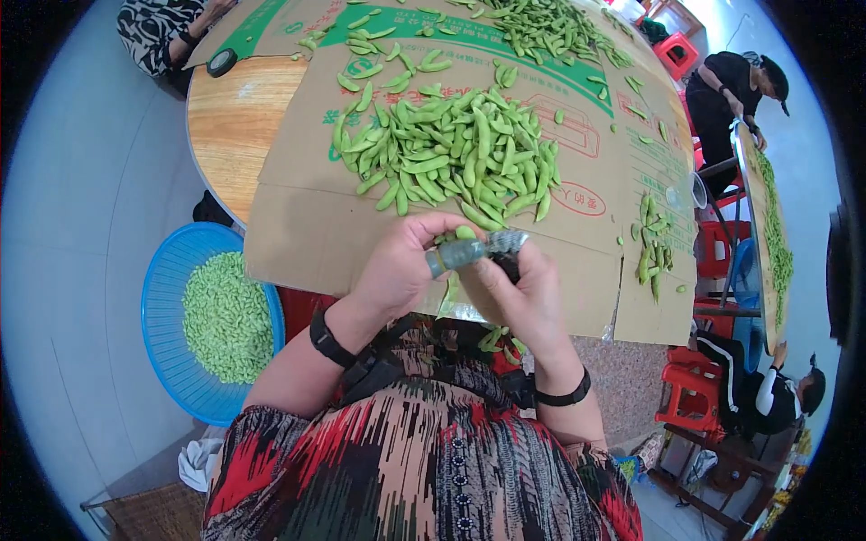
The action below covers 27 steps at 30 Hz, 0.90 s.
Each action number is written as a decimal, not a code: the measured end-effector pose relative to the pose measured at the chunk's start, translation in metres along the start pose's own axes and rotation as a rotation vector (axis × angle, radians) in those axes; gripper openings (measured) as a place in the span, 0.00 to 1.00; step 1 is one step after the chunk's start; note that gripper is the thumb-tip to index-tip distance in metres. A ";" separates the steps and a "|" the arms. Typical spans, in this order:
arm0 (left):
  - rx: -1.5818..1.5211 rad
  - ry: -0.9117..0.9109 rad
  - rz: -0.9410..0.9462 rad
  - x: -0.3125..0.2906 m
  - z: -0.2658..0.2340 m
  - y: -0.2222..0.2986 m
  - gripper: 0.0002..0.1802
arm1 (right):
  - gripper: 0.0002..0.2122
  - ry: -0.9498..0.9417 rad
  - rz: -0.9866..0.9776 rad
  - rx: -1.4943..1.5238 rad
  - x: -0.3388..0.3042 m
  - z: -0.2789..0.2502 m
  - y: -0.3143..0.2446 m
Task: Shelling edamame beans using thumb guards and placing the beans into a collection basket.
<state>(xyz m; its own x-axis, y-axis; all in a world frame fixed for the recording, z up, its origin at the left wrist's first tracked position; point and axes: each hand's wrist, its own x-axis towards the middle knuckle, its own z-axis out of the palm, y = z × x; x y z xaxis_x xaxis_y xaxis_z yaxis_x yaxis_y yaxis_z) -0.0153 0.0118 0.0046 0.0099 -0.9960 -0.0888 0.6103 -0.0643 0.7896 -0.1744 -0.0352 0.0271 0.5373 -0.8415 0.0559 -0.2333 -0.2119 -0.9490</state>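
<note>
My two hands meet just above the near edge of the cardboard. My left hand (397, 270) is closed, pinching a green soybean pod (465, 233); a translucent greenish wrap covers one of its digits. Close against it, my right hand (528, 293) is closed too, with a silvery grey wrap on a finger near the pod. What lies between the right fingers is hidden. Right beyond my hands is a heap of green pods (442, 149) on the flattened cardboard (298, 225). A few pods (501, 343) show below my hands, near my lap.
A blue basket (162, 311) of shelled beans (225, 316) stands at the left below the wooden table (230, 126). More pods (550, 32) lie at the far side, a small group (654, 239) at right. Other people work around a second table (753, 189) by red stools (690, 388).
</note>
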 end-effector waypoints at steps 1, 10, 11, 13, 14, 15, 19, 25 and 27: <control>-0.012 0.000 0.003 -0.001 0.000 -0.002 0.11 | 0.07 -0.035 0.013 0.009 -0.001 0.002 -0.001; 0.313 0.120 0.175 -0.003 0.000 -0.011 0.05 | 0.09 -0.344 0.384 0.703 -0.003 -0.004 -0.002; 0.434 0.113 0.221 -0.003 0.000 -0.012 0.06 | 0.09 -0.351 0.350 0.694 -0.002 -0.003 0.005; 0.476 0.095 0.245 -0.003 0.005 -0.010 0.05 | 0.08 -0.354 0.315 0.685 -0.003 -0.003 0.007; 0.518 0.087 0.271 -0.004 0.005 -0.009 0.05 | 0.07 -0.341 0.377 0.805 -0.004 -0.001 0.004; 0.519 0.088 0.269 -0.005 0.003 -0.008 0.05 | 0.07 -0.326 0.440 0.926 -0.005 -0.001 0.002; 0.299 -0.089 0.101 -0.007 -0.004 -0.004 0.06 | 0.06 -0.401 0.591 1.153 -0.008 -0.003 -0.002; 0.446 0.057 0.243 -0.004 0.003 -0.009 0.07 | 0.05 -0.014 0.015 0.095 -0.011 0.011 0.005; 0.464 0.067 0.274 -0.005 0.002 -0.007 0.07 | 0.05 -0.046 0.176 0.286 -0.006 0.010 -0.002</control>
<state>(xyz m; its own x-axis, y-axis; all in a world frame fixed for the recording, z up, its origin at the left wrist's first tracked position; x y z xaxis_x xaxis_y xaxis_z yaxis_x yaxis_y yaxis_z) -0.0214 0.0167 0.0003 0.1789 -0.9751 0.1312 0.1642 0.1611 0.9732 -0.1690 -0.0244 0.0257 0.5462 -0.8283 -0.1246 -0.0926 0.0882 -0.9918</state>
